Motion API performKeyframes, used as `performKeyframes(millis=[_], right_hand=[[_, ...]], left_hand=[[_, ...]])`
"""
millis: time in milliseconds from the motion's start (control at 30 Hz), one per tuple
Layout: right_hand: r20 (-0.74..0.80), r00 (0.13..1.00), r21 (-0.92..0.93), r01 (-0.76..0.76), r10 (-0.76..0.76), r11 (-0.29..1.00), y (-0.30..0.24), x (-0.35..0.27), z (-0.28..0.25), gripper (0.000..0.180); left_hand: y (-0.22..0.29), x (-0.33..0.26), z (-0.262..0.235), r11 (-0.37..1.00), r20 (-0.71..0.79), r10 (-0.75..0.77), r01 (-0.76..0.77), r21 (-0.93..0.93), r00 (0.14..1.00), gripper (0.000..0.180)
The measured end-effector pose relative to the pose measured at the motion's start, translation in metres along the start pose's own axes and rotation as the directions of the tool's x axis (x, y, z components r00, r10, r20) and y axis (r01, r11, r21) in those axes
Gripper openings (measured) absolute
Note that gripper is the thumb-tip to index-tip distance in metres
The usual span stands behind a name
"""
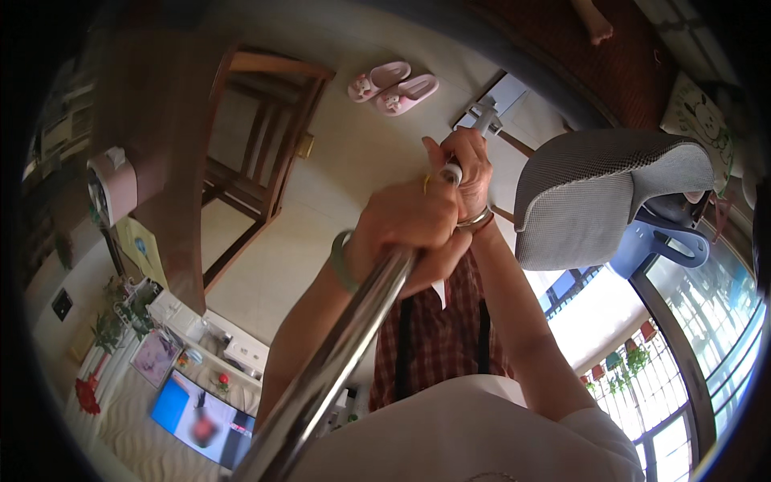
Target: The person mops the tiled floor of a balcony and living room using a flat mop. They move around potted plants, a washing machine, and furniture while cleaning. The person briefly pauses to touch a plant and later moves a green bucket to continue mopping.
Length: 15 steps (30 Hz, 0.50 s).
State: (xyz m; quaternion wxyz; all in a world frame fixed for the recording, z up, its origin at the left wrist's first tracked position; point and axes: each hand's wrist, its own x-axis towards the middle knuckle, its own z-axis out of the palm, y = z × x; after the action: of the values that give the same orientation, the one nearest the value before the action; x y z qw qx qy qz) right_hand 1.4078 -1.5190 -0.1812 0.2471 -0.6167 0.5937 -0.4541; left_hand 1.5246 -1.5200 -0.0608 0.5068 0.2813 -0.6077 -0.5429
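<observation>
A shiny metal pole of a flat mop slants from the lower left up to the middle of the view. My left hand, with a green bangle at its wrist, is closed round the pole. Farther along toward the mop head, my right hand grips the pole's paler end; a silver bangle circles that wrist. Beyond it a grey-white bracket joins a flat mop head on the tiled floor. Part of the mop head is hidden behind the bracket and cut by a dark edge.
A pair of pink slippers lies on the floor left of the mop head. A grey upholstered chair stands close on the right, near a blue plastic stool. To the left are a wooden chair and a brown table bearing a pink tissue box.
</observation>
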Motion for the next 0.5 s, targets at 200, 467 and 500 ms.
performKeyframes(millis=[200, 467, 500], right_hand=[[0.079, 0.986, 0.071, 0.143, -0.149, 0.987, 0.02, -0.001, 0.016, 0.025], [0.418, 0.873, 0.315, 0.119, -0.25, 0.942, -0.006, -0.007, 0.035, 0.022], [0.45, 0.857, 0.312, 0.114, -0.252, 0.943, -0.008, -0.016, 0.036, 0.021]], left_hand=[[0.012, -0.018, 0.0, 0.989, -0.153, -0.133, 0.141, 0.043, 0.979, 0.032], [0.044, -0.05, -0.009, 0.946, -0.451, -0.24, 0.311, 0.09, 0.86, 0.028], [0.048, -0.059, -0.005, 0.942, -0.479, -0.247, 0.325, 0.086, 0.842, 0.029]])
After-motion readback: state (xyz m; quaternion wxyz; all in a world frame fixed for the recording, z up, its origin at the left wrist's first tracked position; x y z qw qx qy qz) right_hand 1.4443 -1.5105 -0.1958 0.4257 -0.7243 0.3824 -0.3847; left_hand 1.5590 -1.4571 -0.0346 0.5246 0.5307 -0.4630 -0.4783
